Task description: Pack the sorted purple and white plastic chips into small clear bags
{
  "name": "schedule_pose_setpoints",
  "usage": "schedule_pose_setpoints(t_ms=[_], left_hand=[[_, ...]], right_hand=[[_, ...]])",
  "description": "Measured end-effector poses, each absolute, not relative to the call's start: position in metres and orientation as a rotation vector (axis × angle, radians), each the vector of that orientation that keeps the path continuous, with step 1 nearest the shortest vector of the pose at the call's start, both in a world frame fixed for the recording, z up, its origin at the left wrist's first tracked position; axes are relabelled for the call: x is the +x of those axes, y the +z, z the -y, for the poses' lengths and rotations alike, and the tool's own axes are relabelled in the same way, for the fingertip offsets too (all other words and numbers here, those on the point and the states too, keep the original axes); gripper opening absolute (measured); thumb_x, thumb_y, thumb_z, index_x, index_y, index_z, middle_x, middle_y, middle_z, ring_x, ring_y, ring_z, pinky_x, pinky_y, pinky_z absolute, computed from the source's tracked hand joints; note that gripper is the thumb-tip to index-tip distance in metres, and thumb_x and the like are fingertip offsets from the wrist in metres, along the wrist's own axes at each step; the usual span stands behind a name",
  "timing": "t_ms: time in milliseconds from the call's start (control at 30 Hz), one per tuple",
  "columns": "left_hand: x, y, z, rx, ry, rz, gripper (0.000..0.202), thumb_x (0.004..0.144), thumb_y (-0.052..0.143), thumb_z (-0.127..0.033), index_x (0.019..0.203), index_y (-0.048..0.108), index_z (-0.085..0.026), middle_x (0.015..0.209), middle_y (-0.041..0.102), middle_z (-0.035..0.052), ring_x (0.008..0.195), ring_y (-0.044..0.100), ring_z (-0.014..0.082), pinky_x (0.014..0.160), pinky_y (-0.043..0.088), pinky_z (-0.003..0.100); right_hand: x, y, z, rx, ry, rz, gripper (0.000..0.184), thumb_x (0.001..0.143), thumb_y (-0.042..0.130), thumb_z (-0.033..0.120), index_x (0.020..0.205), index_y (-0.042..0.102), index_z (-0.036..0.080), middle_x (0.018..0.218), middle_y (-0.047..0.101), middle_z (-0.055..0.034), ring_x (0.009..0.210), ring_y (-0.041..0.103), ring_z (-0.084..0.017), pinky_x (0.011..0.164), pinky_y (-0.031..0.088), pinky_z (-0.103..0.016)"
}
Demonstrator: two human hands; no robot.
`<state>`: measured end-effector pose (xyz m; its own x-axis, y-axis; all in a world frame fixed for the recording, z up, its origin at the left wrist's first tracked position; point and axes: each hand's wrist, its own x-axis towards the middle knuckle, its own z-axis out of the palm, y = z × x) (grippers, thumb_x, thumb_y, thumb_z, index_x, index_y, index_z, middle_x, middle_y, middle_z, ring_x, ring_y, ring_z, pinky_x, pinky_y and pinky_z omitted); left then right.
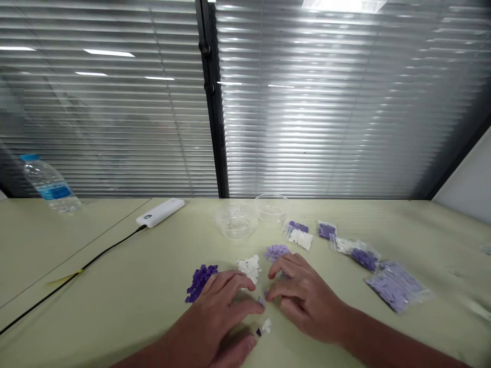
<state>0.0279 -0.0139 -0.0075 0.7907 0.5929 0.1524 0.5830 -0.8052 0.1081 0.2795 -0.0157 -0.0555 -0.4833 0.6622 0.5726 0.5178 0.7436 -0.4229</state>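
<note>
My left hand (226, 309) rests low over the table with its fingers apart. A fingertip is close to a small lilac piece (261, 300). My right hand (303, 294) is curled loosely opposite it, fingers apart, one fingertip beside the same piece; whether it touches is too small to tell. Around the hands lie a dark purple pile of small flat pieces (201, 281), partly behind my left hand, a white pile (250, 267) and a lilac pile (276, 251) partly behind my right hand. Nearer me are a few white pieces (266, 325) and a dark purple piece (259, 332).
Two clear plastic tubs (237, 225) (272, 207) stand behind the piles. Several small bags (397, 286) of purple, lilac and white pieces lie at right. A white power bank (161, 212) with a black cable (103, 253) and a water bottle (51, 184) are at left.
</note>
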Motion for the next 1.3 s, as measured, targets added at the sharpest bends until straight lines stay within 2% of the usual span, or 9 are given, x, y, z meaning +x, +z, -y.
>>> schedule_pose_setpoints(t_ms=[200, 300, 467, 633, 767, 900, 1000, 1167, 1300], left_hand=[[0.027, -0.010, 0.012, 2.918, 0.276, -0.914, 0.035, 0.085, 0.067, -0.033, 0.119, 0.059, -0.042, 0.130, 0.063, -0.0074, 0.126, 0.054, 0.0136, 0.108, 0.056, 0.030], [0.028, -0.009, 0.014, 2.944, 0.307, -0.945, 0.030, 0.086, 0.067, -0.033, 0.114, 0.061, -0.042, 0.128, 0.063, -0.0083, 0.125, 0.055, 0.0123, 0.109, 0.053, 0.029], [0.022, -0.010, 0.009, 3.010, 0.550, -0.914, 0.010, 0.085, 0.067, -0.026, 0.087, 0.066, -0.036, 0.104, 0.068, -0.0113, 0.112, 0.058, 0.0074, 0.098, 0.044, 0.025], [0.010, -0.018, -0.003, 2.990, 0.753, -1.085, 0.011, 0.087, 0.066, -0.029, 0.076, 0.064, -0.031, 0.094, 0.066, -0.0117, 0.112, 0.055, 0.0082, 0.104, 0.034, 0.029], [0.007, -0.019, -0.009, 2.683, 0.572, -1.350, 0.003, 0.085, 0.058, -0.029, 0.083, 0.059, -0.028, 0.093, 0.062, -0.0065, 0.096, 0.053, 0.0110, 0.095, 0.040, 0.030], [0.005, -0.016, -0.018, 2.305, 0.655, -1.477, 0.020, 0.091, 0.038, -0.025, 0.097, 0.056, -0.027, 0.098, 0.061, -0.0029, 0.094, 0.054, 0.0111, 0.089, 0.048, 0.027], [0.003, -0.017, -0.020, 2.230, 0.684, -1.503, 0.020, 0.092, 0.046, -0.030, 0.109, 0.056, -0.030, 0.113, 0.062, -0.0017, 0.106, 0.055, 0.0133, 0.096, 0.052, 0.030], [0.005, -0.027, -0.016, 2.479, 0.428, -1.283, 0.064, 0.077, 0.052, -0.005, 0.128, 0.049, -0.045, 0.141, 0.051, -0.0090, 0.138, 0.042, 0.0133, 0.126, 0.041, 0.041], [0.004, -0.033, -0.019, 2.581, 0.422, -1.287, 0.061, 0.083, 0.044, -0.007, 0.130, 0.048, -0.046, 0.143, 0.050, -0.0103, 0.141, 0.039, 0.0114, 0.126, 0.040, 0.039]], right_hand=[[0.279, -0.054, 0.017, -0.842, 0.297, 2.228, 0.047, 0.069, 0.052, -0.005, 0.099, 0.074, 0.023, 0.111, 0.060, -0.0050, 0.103, 0.055, -0.021, 0.091, 0.039, -0.041], [0.279, -0.057, 0.016, -0.871, 0.240, 2.229, 0.041, 0.075, 0.054, -0.002, 0.097, 0.075, 0.025, 0.106, 0.062, -0.0043, 0.101, 0.055, -0.022, 0.090, 0.037, -0.042], [0.282, -0.062, 0.010, -1.163, 0.043, 2.037, 0.028, 0.078, 0.057, 0.002, 0.088, 0.073, 0.022, 0.099, 0.063, -0.0055, 0.099, 0.055, -0.024, 0.087, 0.033, -0.043], [0.282, -0.059, 0.012, -1.134, 0.092, 2.022, 0.029, 0.075, 0.055, 0.001, 0.091, 0.069, 0.020, 0.105, 0.061, -0.0068, 0.102, 0.055, -0.024, 0.088, 0.037, -0.043], [0.280, -0.053, 0.020, -0.805, 0.255, 2.238, 0.042, 0.067, 0.054, -0.002, 0.099, 0.067, 0.021, 0.110, 0.058, -0.0068, 0.104, 0.056, -0.023, 0.088, 0.041, -0.040], [0.279, -0.048, 0.023, -0.709, 0.308, 2.234, 0.043, 0.060, 0.052, -0.003, 0.094, 0.065, 0.020, 0.103, 0.059, -0.0064, 0.102, 0.059, -0.022, 0.084, 0.043, -0.038], [0.278, -0.044, 0.025, -0.656, 0.345, 2.246, 0.043, 0.056, 0.050, 0.000, 0.089, 0.067, 0.021, 0.101, 0.061, -0.0057, 0.100, 0.060, -0.022, 0.082, 0.044, -0.037], [0.276, -0.038, 0.026, -0.647, 0.390, 2.314, 0.050, 0.056, 0.051, 0.002, 0.094, 0.074, 0.024, 0.103, 0.062, -0.0061, 0.099, 0.062, -0.021, 0.083, 0.045, -0.037], [0.277, -0.042, 0.022, -0.722, 0.366, 2.334, 0.050, 0.063, 0.055, 0.002, 0.102, 0.075, 0.026, 0.108, 0.062, -0.0064, 0.103, 0.060, -0.022, 0.091, 0.043, -0.042]])
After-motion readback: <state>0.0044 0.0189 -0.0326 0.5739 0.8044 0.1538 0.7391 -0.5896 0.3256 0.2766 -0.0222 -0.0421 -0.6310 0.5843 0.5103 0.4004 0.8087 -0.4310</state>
